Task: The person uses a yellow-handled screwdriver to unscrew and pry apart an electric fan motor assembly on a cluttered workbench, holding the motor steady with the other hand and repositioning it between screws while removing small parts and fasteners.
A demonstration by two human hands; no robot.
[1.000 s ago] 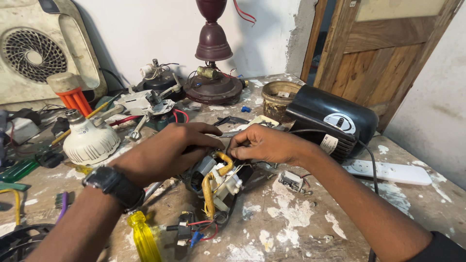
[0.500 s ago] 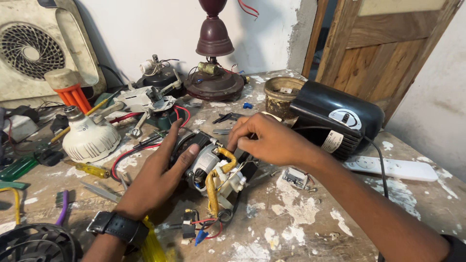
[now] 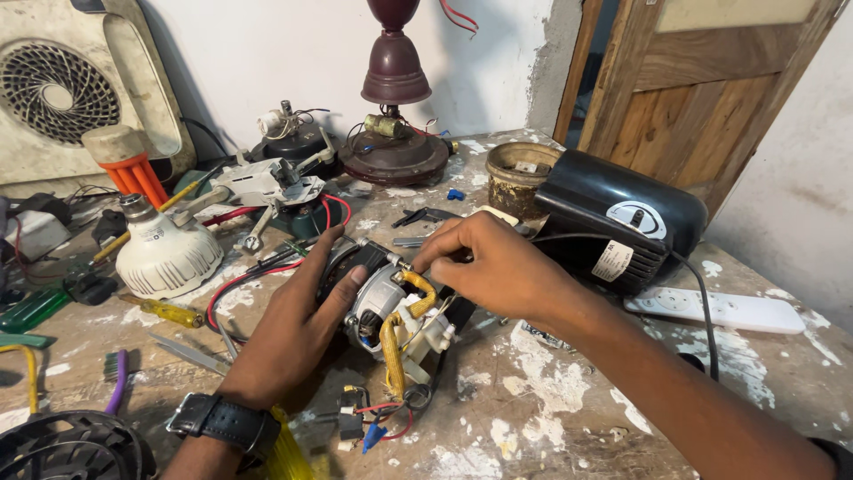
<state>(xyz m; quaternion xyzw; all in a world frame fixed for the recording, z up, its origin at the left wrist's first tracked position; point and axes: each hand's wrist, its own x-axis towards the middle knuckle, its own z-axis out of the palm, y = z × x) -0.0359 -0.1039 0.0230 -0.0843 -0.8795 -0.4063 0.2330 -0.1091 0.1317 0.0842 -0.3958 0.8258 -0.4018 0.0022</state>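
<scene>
Paint-spattered surface (image 3: 569, 427): a small electric motor (image 3: 384, 307) is steadied in the left hand's (image 3: 289, 333) closed grip while the right hand's (image 3: 498, 267) fingertips are pinched at its top.

Head view: looked down and forward, close over the small motor (image 3: 382, 307), wall behind it.

A paint-spattered worktop (image 3: 569, 418) fills the frame. A white bulb (image 3: 167, 253) lies at left, a black motor (image 3: 622, 227) upper right. A white power strip (image 3: 715, 309) lies at right.
</scene>
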